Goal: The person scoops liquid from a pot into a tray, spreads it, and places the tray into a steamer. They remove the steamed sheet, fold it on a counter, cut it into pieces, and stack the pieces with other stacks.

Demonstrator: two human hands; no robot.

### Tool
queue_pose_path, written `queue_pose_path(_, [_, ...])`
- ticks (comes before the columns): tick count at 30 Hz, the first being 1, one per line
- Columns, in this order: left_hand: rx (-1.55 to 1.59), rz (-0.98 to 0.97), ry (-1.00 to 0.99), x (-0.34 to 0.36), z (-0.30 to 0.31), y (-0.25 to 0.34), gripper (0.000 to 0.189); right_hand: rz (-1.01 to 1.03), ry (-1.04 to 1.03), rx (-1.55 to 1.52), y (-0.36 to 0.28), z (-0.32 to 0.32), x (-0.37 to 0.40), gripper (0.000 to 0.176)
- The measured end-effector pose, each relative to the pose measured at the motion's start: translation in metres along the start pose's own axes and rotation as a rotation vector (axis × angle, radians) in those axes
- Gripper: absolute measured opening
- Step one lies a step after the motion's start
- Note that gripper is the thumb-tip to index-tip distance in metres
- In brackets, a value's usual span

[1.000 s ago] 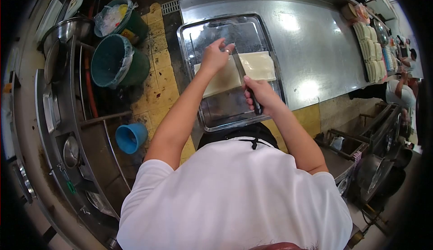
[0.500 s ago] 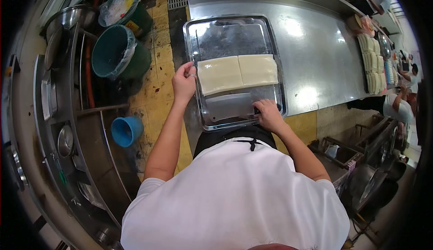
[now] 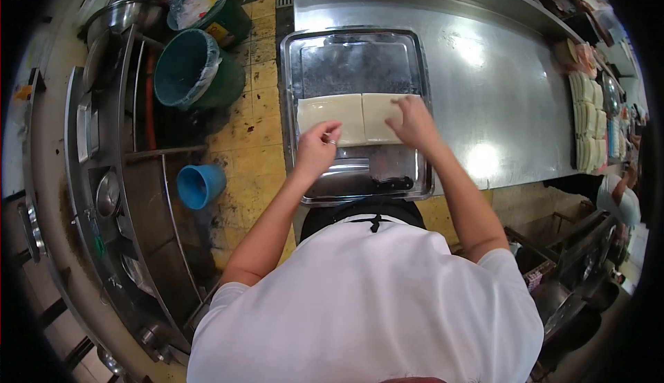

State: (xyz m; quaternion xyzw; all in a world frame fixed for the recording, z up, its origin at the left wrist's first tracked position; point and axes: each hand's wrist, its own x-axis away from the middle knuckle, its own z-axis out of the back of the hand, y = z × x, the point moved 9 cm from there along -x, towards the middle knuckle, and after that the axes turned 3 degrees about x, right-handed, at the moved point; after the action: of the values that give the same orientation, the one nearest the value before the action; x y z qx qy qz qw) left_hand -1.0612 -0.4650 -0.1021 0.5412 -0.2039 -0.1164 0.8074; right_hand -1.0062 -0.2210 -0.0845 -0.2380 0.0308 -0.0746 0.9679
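Observation:
Two flat, pale dough slabs lie edge to edge across a metal tray [image 3: 356, 54], the left slab [image 3: 330, 117] and the right slab [image 3: 379, 117]. My left hand [image 3: 319, 146], with a ring on one finger, is over the lower edge of the left slab, fingertips pressed together; what they hold, if anything, is too small to tell. Above the right slab is my right hand [image 3: 413, 122], thumb and fingers apart, with nothing in it. A cleaver with a black handle [image 3: 393, 183] rests flat in the tray below the slabs.
The tray sits on a steel counter [image 3: 484, 86]. White stacked pieces [image 3: 586, 120] stand at its right end. To the left are a green bin [image 3: 197, 72], a second lined bin [image 3: 207, 13] and a blue bucket [image 3: 200, 186]. A person [image 3: 619, 196] is at the far right.
My right hand has let go of the cleaver handle and moved up over the right slab. My left hand has moved right from the tray's left rim to the left slab.

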Motion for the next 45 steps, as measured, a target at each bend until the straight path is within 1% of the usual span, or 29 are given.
queue_pose_path(3, [-0.015, 0.073, -0.070, 0.013, -0.028, 0.005, 0.024, -0.018, -0.281, 0.157, 0.024, -0.021, -0.048, 0.048])
queue_pose_path(4, [-0.013, 0.065, -0.079, 0.018, -0.034, 0.009, 0.024, -0.009, -0.356, 0.199, 0.026, -0.029, -0.057, 0.049])
queue_pose_path(6, [-0.003, 0.044, -0.097, 0.026, -0.043, 0.017, 0.024, 0.010, -0.505, 0.294, 0.030, -0.044, -0.068, 0.052])
queue_pose_path(9, [-0.001, 0.047, -0.090, 0.032, -0.045, 0.013, 0.024, 0.015, -0.695, 0.324, 0.027, -0.056, -0.075, 0.053])
queue_pose_path(12, [0.001, 0.070, -0.059, 0.035, -0.039, 0.005, 0.024, 0.079, -0.780, 0.264, 0.011, -0.050, -0.079, 0.051])
queue_pose_path(15, [-0.022, 0.083, -0.021, 0.037, -0.033, 0.004, 0.023, 0.022, -0.872, 0.193, 0.017, -0.057, -0.079, 0.054])
queue_pose_path(18, [-0.025, 0.104, -0.006, 0.036, -0.027, 0.004, 0.023, -0.067, -1.008, 0.138, 0.025, -0.060, -0.079, 0.054])
queue_pose_path(21, [0.006, 0.122, -0.004, 0.039, -0.027, 0.001, 0.023, -0.095, -1.175, 0.090, 0.028, -0.067, -0.071, 0.050])
queue_pose_path(24, [-0.005, 0.112, -0.004, 0.042, -0.026, -0.002, 0.023, -0.318, -1.360, -0.149, 0.032, -0.070, -0.053, 0.049])
queue_pose_path(27, [0.006, 0.107, -0.009, 0.042, -0.025, -0.004, 0.023, -0.298, -1.377, -0.261, 0.035, -0.078, -0.047, 0.052])
queue_pose_path(30, [0.014, 0.116, -0.010, 0.041, -0.022, -0.005, 0.023, -0.291, -1.333, -0.499, 0.044, -0.080, -0.043, 0.051])
queue_pose_path(33, [0.040, 0.115, -0.014, 0.036, -0.020, -0.009, 0.023, -0.401, -1.237, -0.670, 0.050, -0.067, -0.033, 0.047])
queue_pose_path(37, [0.070, 0.103, -0.039, 0.024, -0.014, -0.009, 0.024, -0.473, -1.155, -0.917, 0.051, -0.051, -0.006, 0.047])
queue_pose_path(40, [0.008, 0.021, -0.016, 0.005, -0.003, -0.002, 0.024, -0.518, -1.043, -1.084, 0.053, -0.048, 0.018, 0.044])
queue_pose_path(43, [-0.148, -0.146, 0.032, -0.028, 0.012, 0.007, 0.024, -0.616, -0.905, -1.248, 0.044, -0.040, 0.048, 0.044])
queue_pose_path(45, [-0.306, -0.282, 0.039, -0.048, 0.017, 0.018, 0.025, -0.619, -0.823, -1.336, 0.040, -0.041, 0.068, 0.044])
